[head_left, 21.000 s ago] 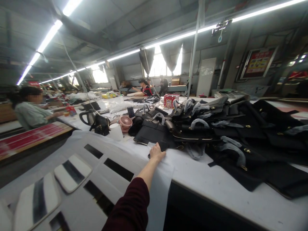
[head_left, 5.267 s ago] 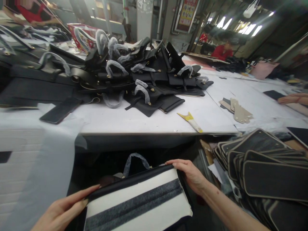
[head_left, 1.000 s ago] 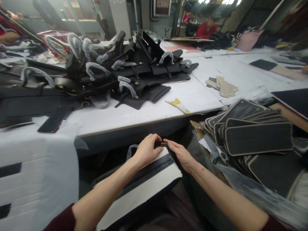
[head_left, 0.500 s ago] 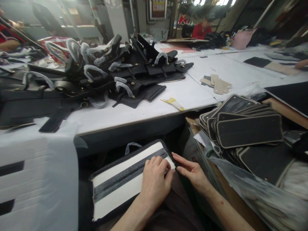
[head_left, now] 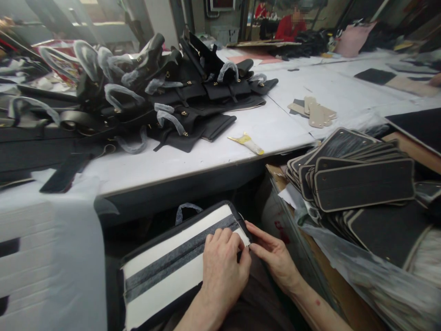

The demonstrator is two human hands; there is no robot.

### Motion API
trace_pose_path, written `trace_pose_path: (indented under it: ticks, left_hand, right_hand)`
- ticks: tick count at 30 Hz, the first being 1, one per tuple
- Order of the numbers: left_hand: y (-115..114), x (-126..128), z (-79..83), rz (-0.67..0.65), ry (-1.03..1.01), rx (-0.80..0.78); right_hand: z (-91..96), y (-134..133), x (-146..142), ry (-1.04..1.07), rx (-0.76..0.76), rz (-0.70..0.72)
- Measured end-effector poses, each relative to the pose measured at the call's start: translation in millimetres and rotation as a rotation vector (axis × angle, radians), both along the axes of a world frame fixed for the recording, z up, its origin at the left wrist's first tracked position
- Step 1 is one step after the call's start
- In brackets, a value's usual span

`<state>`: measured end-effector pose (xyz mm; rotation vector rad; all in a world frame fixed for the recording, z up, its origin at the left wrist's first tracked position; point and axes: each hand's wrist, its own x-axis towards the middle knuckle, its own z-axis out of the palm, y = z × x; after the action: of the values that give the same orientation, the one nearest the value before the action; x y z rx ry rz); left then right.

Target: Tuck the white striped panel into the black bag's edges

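Note:
Low in front of me is a black handbag [head_left: 165,253], its upward face showing white board with a grey strip along the middle and dark edging around it. A plastic-wrapped handle [head_left: 188,210] sticks out behind its far side. My left hand [head_left: 223,262] lies over the right end of the white face, fingers curled, thumb and fingertips closed near the corner. From the right, my right hand [head_left: 272,253] pinches the dark edging at that same corner between thumb and fingers. Whatever lies under the left fingertips is hidden.
A white table [head_left: 193,168] stands ahead, carrying a heap of black bag pieces [head_left: 193,101], a yellow-white tube [head_left: 246,142] and beige tags [head_left: 315,112]. Right of me, a carton [head_left: 275,177] holds stacked dark panels [head_left: 365,184]. A person in red [head_left: 289,27] sits far back.
My right hand has closed in from just beside the bag's corner onto its edging. My left hand stays at the same end. The view has shifted slightly.

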<state>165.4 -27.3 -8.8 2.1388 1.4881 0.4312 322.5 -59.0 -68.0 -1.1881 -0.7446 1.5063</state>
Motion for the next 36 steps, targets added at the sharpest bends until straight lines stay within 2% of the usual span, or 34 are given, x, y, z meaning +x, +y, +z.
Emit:
trace_pose_path:
  ticks: [3, 8, 15, 25, 30, 36]
  left_hand:
    - [0.5, 0.8, -1.2, -0.005, 0.019, -0.01]
    - [3.2, 0.3, -4.0, -0.026, 0.053, -0.023]
    - [8.4, 0.2, -7.7, -0.056, 0.055, -0.06]
    - [13.9, 5.8, -8.5, -0.058, 0.042, -0.083]
    - [10.3, 2.9, -4.6, -0.061, 0.059, -0.059]
    - [4.4, -0.1, -2.9, -0.043, 0.052, -0.03]
  right_hand:
    - [2.5, -0.2, -4.1, 0.092, -0.049, -0.02]
    - [5.7, 2.0, -10.8, 0.107, -0.091, -0.064]
    - [1.0, 1.7, -14.5, 0.05, -0.09, -0.088]
    - [-7.1, -1.5, -18.0, -0.175, -0.025, -0.09]
    - [-3.6, -2.5, -4.5, -0.186, 0.003, 0.014]
    - [7.1, 9.6, 20.3, -0.352, 0.145, 0.145]
